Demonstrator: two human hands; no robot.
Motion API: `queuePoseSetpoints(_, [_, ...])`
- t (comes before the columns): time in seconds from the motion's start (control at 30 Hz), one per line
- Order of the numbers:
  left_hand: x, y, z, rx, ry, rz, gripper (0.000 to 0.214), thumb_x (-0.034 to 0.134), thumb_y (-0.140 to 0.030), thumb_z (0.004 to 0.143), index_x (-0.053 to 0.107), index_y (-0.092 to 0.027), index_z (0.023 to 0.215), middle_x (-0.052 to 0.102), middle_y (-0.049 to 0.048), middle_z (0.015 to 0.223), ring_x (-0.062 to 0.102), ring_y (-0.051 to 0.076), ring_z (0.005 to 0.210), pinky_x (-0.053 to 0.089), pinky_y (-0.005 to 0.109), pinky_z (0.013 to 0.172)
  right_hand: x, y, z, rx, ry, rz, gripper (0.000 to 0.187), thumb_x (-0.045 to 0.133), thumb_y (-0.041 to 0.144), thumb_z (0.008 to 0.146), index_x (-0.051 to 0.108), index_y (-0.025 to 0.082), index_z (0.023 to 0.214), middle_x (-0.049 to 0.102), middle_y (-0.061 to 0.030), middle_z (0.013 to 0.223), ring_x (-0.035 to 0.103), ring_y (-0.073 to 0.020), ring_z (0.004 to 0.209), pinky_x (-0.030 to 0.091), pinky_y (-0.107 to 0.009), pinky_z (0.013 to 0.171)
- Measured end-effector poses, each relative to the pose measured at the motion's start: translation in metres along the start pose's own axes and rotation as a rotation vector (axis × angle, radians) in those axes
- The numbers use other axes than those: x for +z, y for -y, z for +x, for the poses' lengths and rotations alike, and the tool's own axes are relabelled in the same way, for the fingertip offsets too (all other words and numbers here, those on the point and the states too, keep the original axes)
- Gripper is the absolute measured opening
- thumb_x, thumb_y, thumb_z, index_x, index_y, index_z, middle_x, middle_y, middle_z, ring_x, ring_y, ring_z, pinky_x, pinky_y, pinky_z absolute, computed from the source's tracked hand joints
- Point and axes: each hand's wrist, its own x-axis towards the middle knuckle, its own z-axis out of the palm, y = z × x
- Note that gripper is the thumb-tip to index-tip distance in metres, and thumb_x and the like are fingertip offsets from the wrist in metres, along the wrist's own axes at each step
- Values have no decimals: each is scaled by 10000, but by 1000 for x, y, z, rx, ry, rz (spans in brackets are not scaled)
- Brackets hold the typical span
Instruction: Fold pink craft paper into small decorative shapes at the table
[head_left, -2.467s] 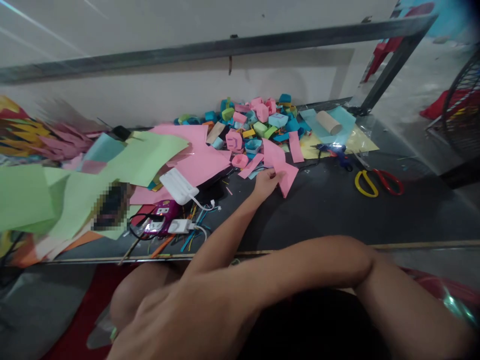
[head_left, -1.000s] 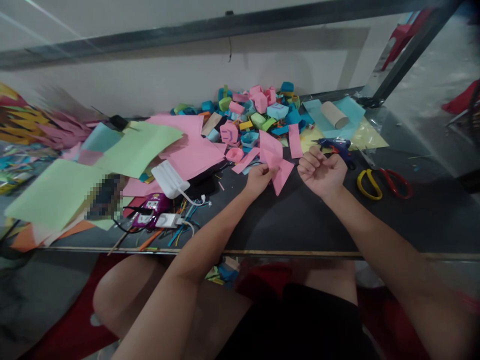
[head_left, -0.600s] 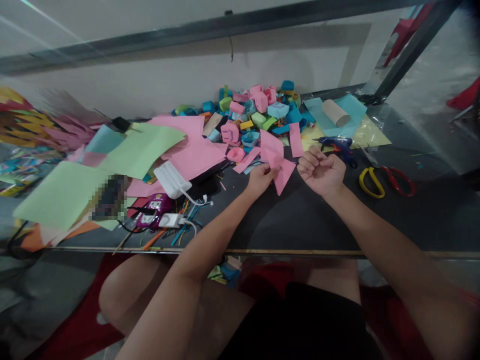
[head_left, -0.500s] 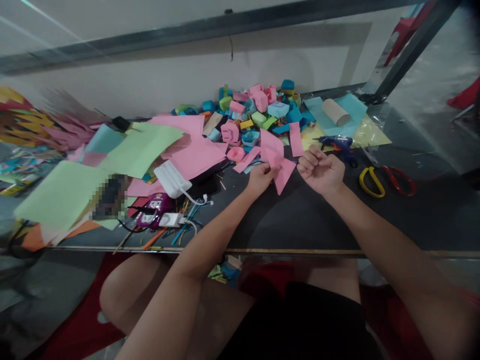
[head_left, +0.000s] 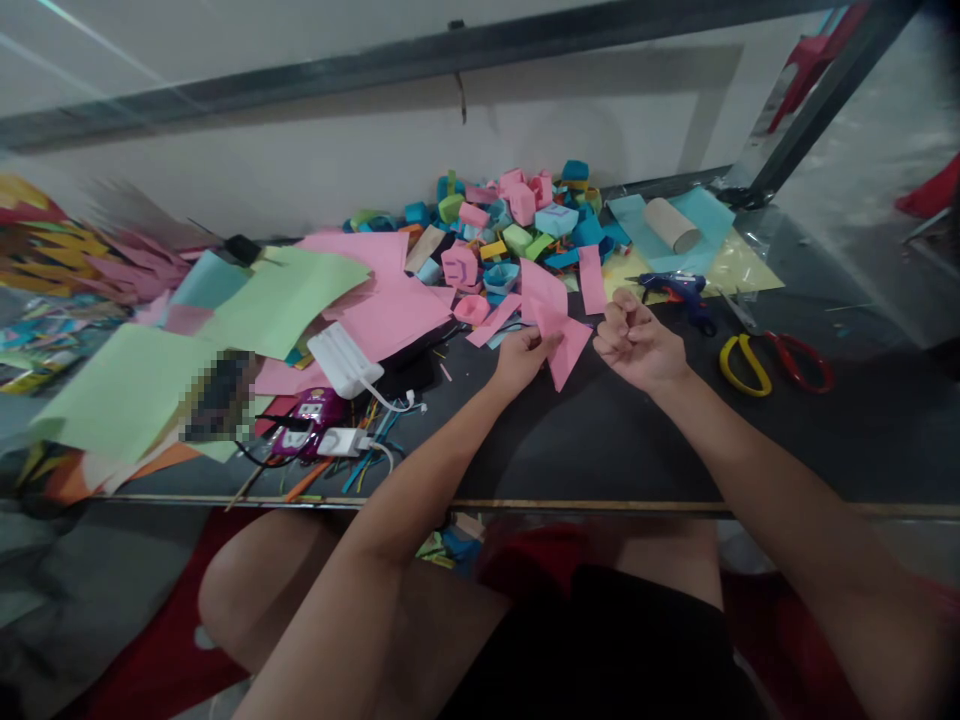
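My left hand (head_left: 523,356) pinches the near edge of a pink paper piece (head_left: 556,323) that lies partly on the dark tabletop (head_left: 622,440). My right hand (head_left: 636,341) hovers just right of the paper with its fingers curled into a loose fist; nothing shows inside it. A blue glue gun (head_left: 676,291) lies just beyond my right hand, and yellow-and-red scissors (head_left: 772,361) lie farther right.
A heap of small folded paper boxes (head_left: 514,225) in pink, blue and green sits at the back. Large green and pink sheets (head_left: 285,300) cover the left side, with a white charger (head_left: 343,361), cables and a pink device. A cardboard tube (head_left: 670,226) rests on blue paper.
My right arm came in from below and its hand now sits beside the pink paper; in the last half second the fist lifted slightly. The left hand keeps its pinch.
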Motion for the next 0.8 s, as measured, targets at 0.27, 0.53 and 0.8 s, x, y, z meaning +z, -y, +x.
queuePoseSetpoints(0.27, [1,1,0,-19,-11,3,490,782,-589,768,565,-176,619,504,-32,559,435,69,475,347,231,453,2,1,-4,14,122,47,412,693,118,560,343,254,731,442,116,552,222,-80,459,233,-243,449])
queuePoseSetpoints(0.53, [0,3,0,-26,-29,39,422,774,-527,808,591,-176,662,537,-28,573,447,79,482,366,239,472,0,-3,-3,8,166,96,451,737,97,591,333,247,723,435,117,564,267,-71,463,257,-222,449])
queuePoseSetpoints(0.8, [1,-2,0,-50,-13,11,472,794,-560,772,567,-170,634,508,-37,553,426,69,474,358,228,461,-1,-4,-2,26,216,76,545,868,220,631,332,244,727,482,101,613,289,-63,494,261,-224,450])
